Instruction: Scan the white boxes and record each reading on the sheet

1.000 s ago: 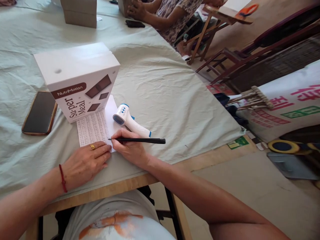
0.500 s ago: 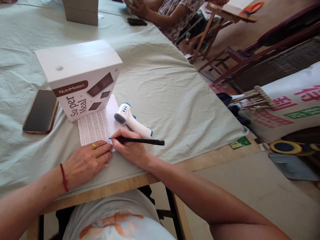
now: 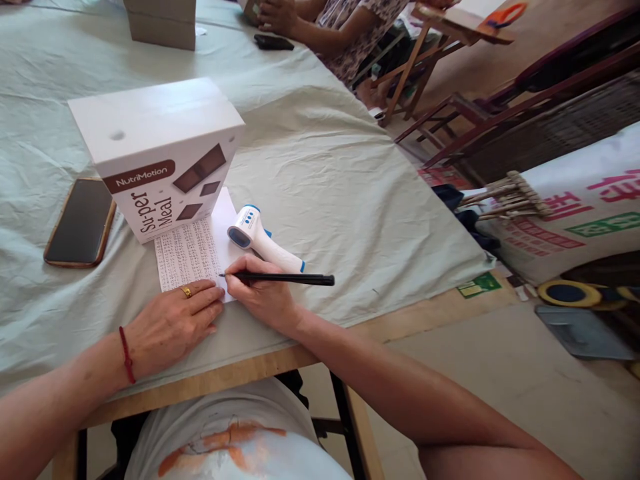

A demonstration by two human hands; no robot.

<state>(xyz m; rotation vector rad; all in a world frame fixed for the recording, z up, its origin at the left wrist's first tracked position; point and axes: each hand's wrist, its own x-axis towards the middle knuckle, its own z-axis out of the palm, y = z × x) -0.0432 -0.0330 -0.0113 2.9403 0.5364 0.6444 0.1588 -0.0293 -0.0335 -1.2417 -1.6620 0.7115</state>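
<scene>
My right hand [image 3: 263, 295] grips a black pen [image 3: 293, 278], its tip touching the sheet of paper [image 3: 186, 257]. Dense rows of small handwriting cover the left part of that sheet; its right strip is blank. Flat on the paper's lower edge lies my left hand [image 3: 175, 320], fingers stretched out, with a ring and a red wrist cord. A white NutriMotion box [image 3: 160, 160] stands upright on the paper's far end and hides it there. Just beyond my right hand, a white and blue infrared thermometer [image 3: 263, 240] rests on its side, partly over the paper's edge.
Left of the box lies a smartphone [image 3: 80, 222]. At the far side are a brown carton [image 3: 163, 25], a dark phone [image 3: 273, 43] and another person's hands [image 3: 280, 17]. The table's wooden edge [image 3: 215, 390] runs before me. Chairs and a printed sack [image 3: 575, 207] stand right.
The pen's rear end has swung slightly right and up, and my right hand has shifted a little right. My left hand stays in place.
</scene>
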